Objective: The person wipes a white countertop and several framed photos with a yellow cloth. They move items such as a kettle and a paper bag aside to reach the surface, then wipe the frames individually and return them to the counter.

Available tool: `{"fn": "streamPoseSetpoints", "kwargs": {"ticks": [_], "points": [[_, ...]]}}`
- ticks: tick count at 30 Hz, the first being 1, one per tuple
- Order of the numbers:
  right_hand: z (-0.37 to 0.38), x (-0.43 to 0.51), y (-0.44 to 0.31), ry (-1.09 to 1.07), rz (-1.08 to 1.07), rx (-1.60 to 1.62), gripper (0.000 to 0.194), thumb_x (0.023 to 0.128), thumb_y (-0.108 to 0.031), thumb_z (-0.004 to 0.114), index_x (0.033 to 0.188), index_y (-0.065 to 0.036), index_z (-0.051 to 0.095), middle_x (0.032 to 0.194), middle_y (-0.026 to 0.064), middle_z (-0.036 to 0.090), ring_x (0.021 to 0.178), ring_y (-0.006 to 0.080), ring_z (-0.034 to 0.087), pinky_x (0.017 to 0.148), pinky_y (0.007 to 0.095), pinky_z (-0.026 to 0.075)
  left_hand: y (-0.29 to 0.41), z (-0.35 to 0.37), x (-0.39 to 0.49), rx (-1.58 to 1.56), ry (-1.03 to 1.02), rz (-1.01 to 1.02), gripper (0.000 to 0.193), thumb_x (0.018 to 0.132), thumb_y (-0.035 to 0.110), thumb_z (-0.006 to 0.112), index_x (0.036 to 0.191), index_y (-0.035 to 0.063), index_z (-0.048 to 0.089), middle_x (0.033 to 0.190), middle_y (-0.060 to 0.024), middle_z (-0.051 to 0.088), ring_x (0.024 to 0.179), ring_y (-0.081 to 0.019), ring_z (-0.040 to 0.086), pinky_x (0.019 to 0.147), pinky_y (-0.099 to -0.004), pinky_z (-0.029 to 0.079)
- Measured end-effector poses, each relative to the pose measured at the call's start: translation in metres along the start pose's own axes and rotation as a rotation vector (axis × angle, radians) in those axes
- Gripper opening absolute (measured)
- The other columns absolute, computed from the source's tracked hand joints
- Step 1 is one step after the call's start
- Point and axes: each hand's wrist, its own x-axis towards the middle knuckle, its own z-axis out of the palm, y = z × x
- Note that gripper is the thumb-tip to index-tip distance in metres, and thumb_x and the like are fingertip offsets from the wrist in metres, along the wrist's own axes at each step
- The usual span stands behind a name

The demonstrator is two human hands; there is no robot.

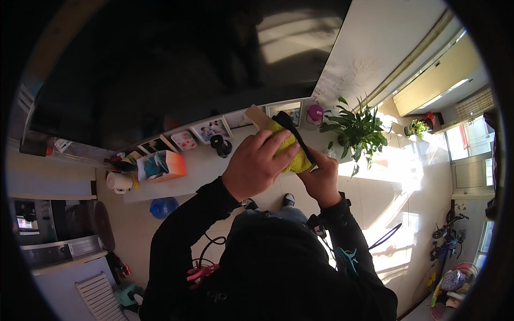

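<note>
My left hand [257, 166] lies with its fingers over a yellow-green cloth [287, 140], pressing it against an object held up in front of me. That object has a light wood-coloured end [258, 116] and a dark strip [290, 122] along its right side; the cloth covers too much to tell what it is. From the lower right, my right hand [322, 176] grips it, with the thumb near the dark edge. Behind the hands, a white-framed photo [211, 130] and another framed photo [295, 114], partly covered by the held object, lean along a white cabinet top [192, 172].
A large television [180, 68] rises behind the cabinet. On the cabinet are an orange-and-white box [174, 163], a black item [221, 146], a purple-lidded container [315, 114] and a leafy potted plant [359, 130]. A blue water jug [164, 208] is on the tiled floor.
</note>
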Motion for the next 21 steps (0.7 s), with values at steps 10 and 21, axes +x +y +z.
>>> {"fn": "streamPoseSetpoints", "kwargs": {"ticks": [10,21], "points": [[-0.083,0.027,0.019,-0.1,0.369,0.584,0.043,0.094,-0.014,0.084,0.125,0.012,0.07,0.105,0.0092,0.077,0.094,0.0106,0.07,0.085,0.025,0.056,-0.022,0.003,0.011,0.262,0.264,-0.228,0.067,0.078,0.002,0.079,0.143,0.016,0.066,0.15,-0.011,0.056,0.123,-0.0352,0.058,0.102,-0.0451,0.054],[-0.106,0.045,-0.009,-0.136,0.285,0.576,0.038,0.097,-0.015,0.082,0.121,0.012,0.072,0.1,0.008,0.078,0.089,0.0089,0.07,0.082,0.0226,0.055,0.023,0.033,0.013,0.616,0.087,-0.197,0.065,0.086,0.006,0.071,0.15,0.0158,0.061,0.138,-0.0113,0.049,0.117,-0.0303,0.055,0.095,-0.0407,0.054]]}}
